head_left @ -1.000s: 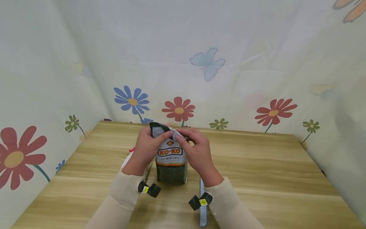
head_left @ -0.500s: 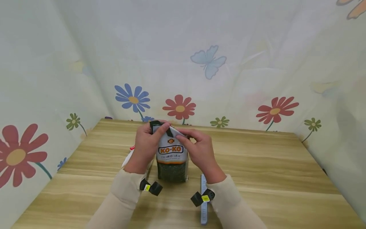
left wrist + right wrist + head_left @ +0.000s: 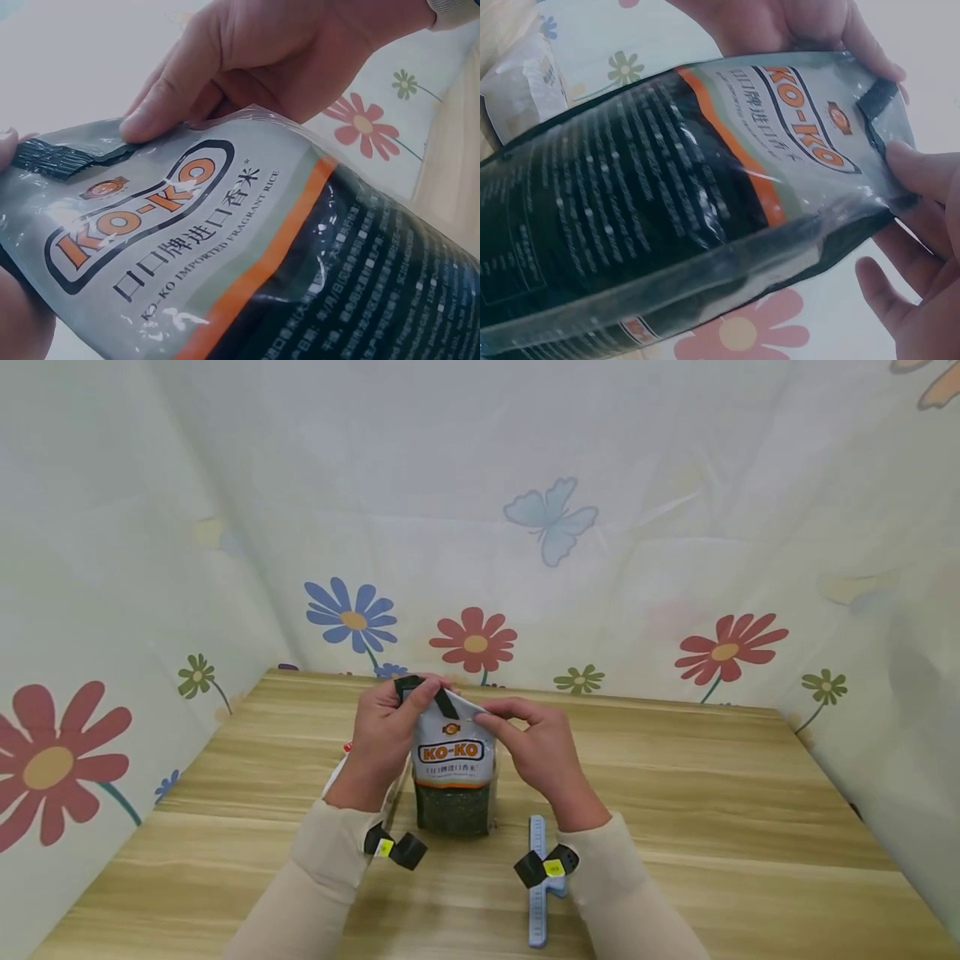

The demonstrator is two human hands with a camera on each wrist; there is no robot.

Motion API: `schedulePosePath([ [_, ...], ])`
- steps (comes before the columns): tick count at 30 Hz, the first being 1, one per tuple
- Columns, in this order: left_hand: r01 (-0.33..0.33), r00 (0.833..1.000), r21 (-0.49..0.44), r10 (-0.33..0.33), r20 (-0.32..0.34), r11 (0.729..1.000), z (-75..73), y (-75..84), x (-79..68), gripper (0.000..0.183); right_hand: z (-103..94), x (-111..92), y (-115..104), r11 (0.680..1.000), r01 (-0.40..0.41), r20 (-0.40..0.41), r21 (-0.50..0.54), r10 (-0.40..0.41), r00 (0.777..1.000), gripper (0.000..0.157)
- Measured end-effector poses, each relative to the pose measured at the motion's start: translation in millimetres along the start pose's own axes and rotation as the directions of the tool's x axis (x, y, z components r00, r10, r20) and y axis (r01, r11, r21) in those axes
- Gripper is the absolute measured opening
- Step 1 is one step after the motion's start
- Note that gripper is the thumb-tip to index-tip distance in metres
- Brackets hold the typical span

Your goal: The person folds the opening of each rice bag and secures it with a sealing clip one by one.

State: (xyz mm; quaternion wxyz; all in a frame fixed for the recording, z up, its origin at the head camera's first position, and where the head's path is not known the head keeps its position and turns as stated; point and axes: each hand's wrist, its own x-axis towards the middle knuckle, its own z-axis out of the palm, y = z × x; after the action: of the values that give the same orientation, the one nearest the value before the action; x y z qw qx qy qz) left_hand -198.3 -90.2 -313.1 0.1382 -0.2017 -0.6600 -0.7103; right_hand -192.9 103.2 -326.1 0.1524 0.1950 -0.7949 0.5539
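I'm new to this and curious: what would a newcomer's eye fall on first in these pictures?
Probably the KO-KO rice bag, upright on the table, its top pinched by the left hand and right hand. Next might come the bright flowers on the backdrop behind, then the pale blue clip lying right of the bag.

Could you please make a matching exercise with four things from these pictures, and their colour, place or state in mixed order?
1. KO-KO bag
2. clip-like bar
3. package
4. right hand

A. light blue, on the table
B. pinching the bag's top edge
C. white, left of the bag in the head view
D. dark green and silver-grey, upright

Pairs: 1-D; 2-A; 3-C; 4-B
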Motion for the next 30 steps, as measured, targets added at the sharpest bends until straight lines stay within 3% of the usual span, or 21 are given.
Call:
schedulePosePath([
  [10,0.008,1.0,0.07,-0.008,0.0,0.998,-0.3,-5.1,0.9,0.03,-5.0,2,3,0.999,0.02,0.018,-0.032,-0.019,1.0,0.019],
  [13,0.084,0.996,0.106,-0.085,0.009,0.991,-2.4,-7.8,1.9,0.032,-4.9,2,4,0.999,0.012,0.018,-0.031,-0.012,1.0,0.018],
  [16,0.186,0.98,0.14,-0.193,0.042,0.973,-5.1,-11.5,3.4,0.032,-4.5,2,5,0.999,0.008,0.013,-0.033,-0.007,1.0,0.018],
  [19,0.236,0.965,0.172,-0.251,0.072,0.957,-7.3,-15.2,4.4,0.03,-4.2,3,7,0.999,0.016,0.013,-0.043,-0.015,1.0,0.018],
  [23,0.217,0.97,0.189,-0.233,0.066,0.958,-5.8,-18.1,5.5,0.027,-5.2,5,7,0.998,0.021,0.018,-0.056,-0.02,1.0,0.02],
  [30,0.155,0.987,0.168,-0.158,0.004,0.974,3.6,-20.2,4.0,0.023,-5.2,6,11,0.992,-0.115,-0.02,0.053,0.116,0.993,0.022],
])
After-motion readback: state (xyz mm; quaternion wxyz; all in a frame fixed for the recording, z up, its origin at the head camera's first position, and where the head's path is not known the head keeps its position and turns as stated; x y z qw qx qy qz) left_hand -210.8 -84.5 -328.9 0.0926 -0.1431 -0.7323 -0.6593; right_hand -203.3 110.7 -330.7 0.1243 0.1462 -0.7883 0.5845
